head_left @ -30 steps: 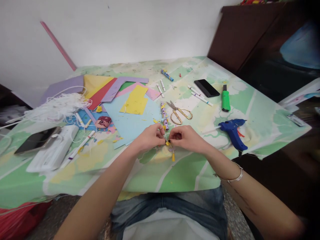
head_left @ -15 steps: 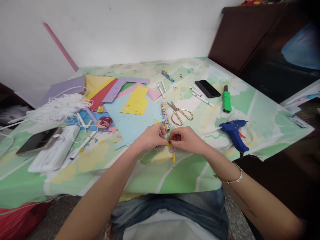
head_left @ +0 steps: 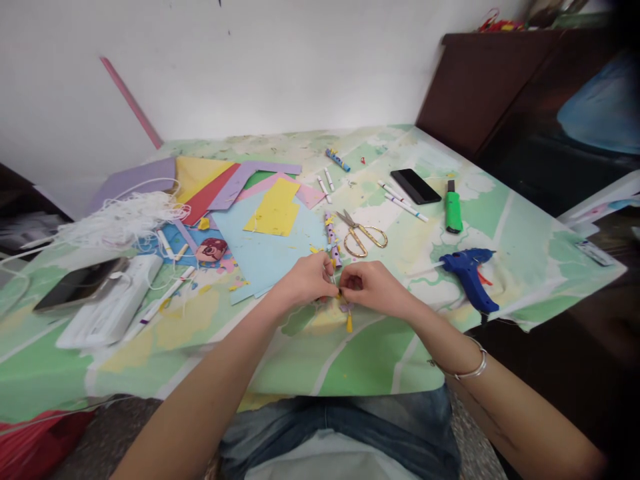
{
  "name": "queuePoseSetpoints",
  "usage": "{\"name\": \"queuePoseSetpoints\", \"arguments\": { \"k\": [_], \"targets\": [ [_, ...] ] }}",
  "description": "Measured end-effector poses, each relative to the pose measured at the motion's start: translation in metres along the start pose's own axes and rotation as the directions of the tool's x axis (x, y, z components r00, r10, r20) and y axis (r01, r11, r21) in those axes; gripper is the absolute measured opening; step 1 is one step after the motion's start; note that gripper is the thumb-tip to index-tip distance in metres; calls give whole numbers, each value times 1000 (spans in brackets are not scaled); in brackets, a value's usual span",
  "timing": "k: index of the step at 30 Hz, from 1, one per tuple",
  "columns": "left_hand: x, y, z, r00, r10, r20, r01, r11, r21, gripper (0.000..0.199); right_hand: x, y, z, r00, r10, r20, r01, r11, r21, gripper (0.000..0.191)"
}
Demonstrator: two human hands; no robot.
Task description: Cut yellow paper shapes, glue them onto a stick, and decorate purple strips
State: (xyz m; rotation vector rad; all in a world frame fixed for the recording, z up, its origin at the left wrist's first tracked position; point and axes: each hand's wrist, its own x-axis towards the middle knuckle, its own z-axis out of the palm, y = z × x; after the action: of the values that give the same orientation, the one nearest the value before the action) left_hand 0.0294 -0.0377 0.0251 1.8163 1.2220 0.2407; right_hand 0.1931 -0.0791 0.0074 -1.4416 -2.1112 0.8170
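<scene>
Tassel, small & yellow (head_left: 349,324), is at 6 o'clock from the fingertips, nr the table's front edge; can't tell if it hangs or lies on the cloth. Lilac bit (head_left: 344,308) just above it. L hand (head_left: 316,277) & R hand (head_left: 369,285) meet tip to tip mid-table, thumbs & forefingers pinched on fine white thread (head_left: 335,277); other fingers curled in. Knot detail too small to make out. R wrist has a silver bangle (head_left: 473,373).

Spotted purple tube (head_left: 333,239) lies at 12 o'clock, just beyond the fingers; can't tell if thread joins it. Gold-handled scissors (head_left: 363,235) nr it at 1 o'clock, blades parted. Farther out at 12: two short white markers (head_left: 325,189), then a blue tube w/ yellow trim (head_left: 338,161).

At 1 o'clock, farther off, more white markers (head_left: 403,201) beside a blk phone (head_left: 415,185); green lighter (head_left: 453,212) at 2, blue glue gun (head_left: 470,272) at 3. Yellow paper (head_left: 273,210) lies on a lt-blue sheet (head_left: 240,243) at 11. Btwn 9 & 10: maroon-&-pink pouch-like item (head_left: 211,251), then tangled white cord (head_left: 125,220). Pwr strip (head_left: 110,303) & 2nd phone (head_left: 75,283) abt 9. All on green-&-white patterned tablecloth (head_left: 370,363).
</scene>
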Motion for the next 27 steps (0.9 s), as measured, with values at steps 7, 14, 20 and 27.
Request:
{"name": "queuePoseSetpoints", "arguments": {
  "k": [7,14,20,27],
  "targets": [
    [0,0,1,1000,-2,-21,3,1000,30,29,1,-1,0,1000,22,18,-22,999,-24,6],
    [-1,1,2,1000,-11,-11,11,1000,28,30,2,-1,0,998,45,33,-45,999,-18,6],
    [-1,2,0,999,-14,41,16,999,-37,25,3,-3,0,998,54,34,-53,998,-36,7],
    [0,-12,-2,998,-2,66,19,964,-265,18,0,5,-2,998,42,50,-51,980,192,5]
  ]
}}
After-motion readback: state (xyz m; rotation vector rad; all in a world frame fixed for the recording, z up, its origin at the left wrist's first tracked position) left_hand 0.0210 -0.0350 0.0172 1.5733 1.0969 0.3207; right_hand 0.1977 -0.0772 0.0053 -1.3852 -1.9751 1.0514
